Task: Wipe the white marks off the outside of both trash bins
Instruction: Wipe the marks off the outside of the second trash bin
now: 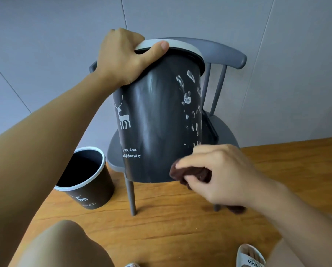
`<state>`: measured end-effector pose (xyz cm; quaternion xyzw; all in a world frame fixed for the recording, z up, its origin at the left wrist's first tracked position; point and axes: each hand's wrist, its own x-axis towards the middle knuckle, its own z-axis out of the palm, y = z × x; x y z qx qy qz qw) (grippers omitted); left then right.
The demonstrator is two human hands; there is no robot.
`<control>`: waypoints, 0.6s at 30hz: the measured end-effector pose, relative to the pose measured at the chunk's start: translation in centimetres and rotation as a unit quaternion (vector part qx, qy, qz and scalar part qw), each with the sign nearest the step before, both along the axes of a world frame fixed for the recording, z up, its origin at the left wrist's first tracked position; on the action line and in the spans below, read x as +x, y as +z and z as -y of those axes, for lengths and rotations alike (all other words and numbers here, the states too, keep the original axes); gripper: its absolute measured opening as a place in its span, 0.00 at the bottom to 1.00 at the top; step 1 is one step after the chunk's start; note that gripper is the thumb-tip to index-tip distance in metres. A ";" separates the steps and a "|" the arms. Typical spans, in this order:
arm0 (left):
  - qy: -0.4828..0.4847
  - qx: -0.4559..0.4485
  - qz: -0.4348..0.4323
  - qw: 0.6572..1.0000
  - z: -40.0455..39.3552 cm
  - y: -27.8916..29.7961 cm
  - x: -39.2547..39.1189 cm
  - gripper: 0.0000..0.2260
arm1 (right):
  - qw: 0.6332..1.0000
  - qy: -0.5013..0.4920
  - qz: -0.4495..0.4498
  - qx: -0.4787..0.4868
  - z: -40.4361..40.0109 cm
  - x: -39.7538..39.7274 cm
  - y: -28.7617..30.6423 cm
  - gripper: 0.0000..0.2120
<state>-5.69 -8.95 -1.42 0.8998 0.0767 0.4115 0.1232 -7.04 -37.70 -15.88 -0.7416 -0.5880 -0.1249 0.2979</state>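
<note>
Dark bin [157, 122] w/ white rim sits tilted on the grey chair [226, 132] seat, top leaning away toward the wall. White smear marks [188, 97] run down its right side; white deer print & text on the left side. Left hand [122, 56] grips the rim, thumb hooked over the front edge, fingers curled over the far side, arm stretched forward & up. Right hand [217, 170] holds a bunched brown cloth [192, 174], fingers curled round it, cloth pressed to the bin's lower right wall just below the marks; wrist angled in from the right. 2nd bin [84, 178] stands upright on the wood floor [180, 228], left of the chair, apart from it. Knee & a white sandal [250, 256] at bottom edge.
</note>
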 end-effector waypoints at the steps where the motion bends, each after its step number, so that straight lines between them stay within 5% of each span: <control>1: 0.001 0.002 0.003 1.000 0.0 0.0 0.0 0.35 | 1.000 0.001 0.004 -0.006 0.2 0.0 0.0 0.14; 5: 0.001 0.003 0.001 1.000 0.1 0.1 0.0 0.35 | 0.991 -0.075 -0.001 0.109 -0.8 0.7 0.5 0.15; 10: -0.019 0.006 0.006 1.000 -0.4 -0.2 0.0 0.34 | 0.999 -0.003 0.024 -0.028 0.8 0.5 0.4 0.14; 15: -0.032 0.001 0.009 0.999 -0.4 -0.1 0.2 0.34 | 0.988 -0.088 0.003 0.126 -1.0 1.7 0.5 0.14; 18: -0.030 -0.001 0.013 0.999 -0.7 -0.2 0.4 0.35 | 0.987 -0.091 -0.011 0.134 -1.0 2.2 0.5 0.15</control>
